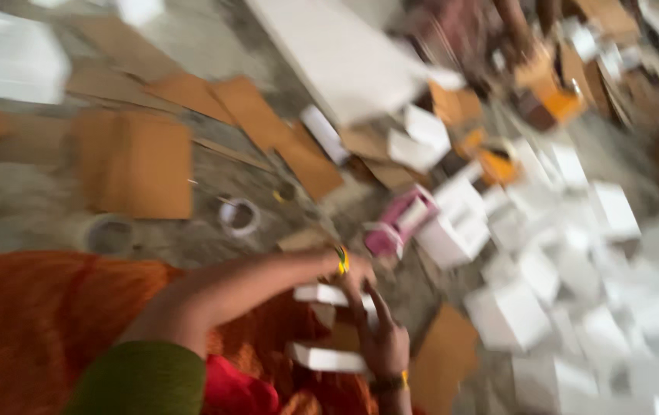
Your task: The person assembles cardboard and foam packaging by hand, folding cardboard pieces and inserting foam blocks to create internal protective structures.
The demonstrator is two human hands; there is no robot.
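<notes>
Soft, even daylight fills the scene, with no hard shadows or glare. Heavy motion blur smears the whole frame, and the white boxes [544, 253] at right melt together into pale, slightly washed-out shapes with lost edges.

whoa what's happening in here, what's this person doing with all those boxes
A person sitting on the floor in orange cloth is working with small white boxes. The left hand rests on a flat white box, and the right hand is by another white box lower down. A heap of white boxes lies to the right, brown cardboard sheets and tape rolls to the left. The picture is blurred, so the grips are unclear.
</notes>
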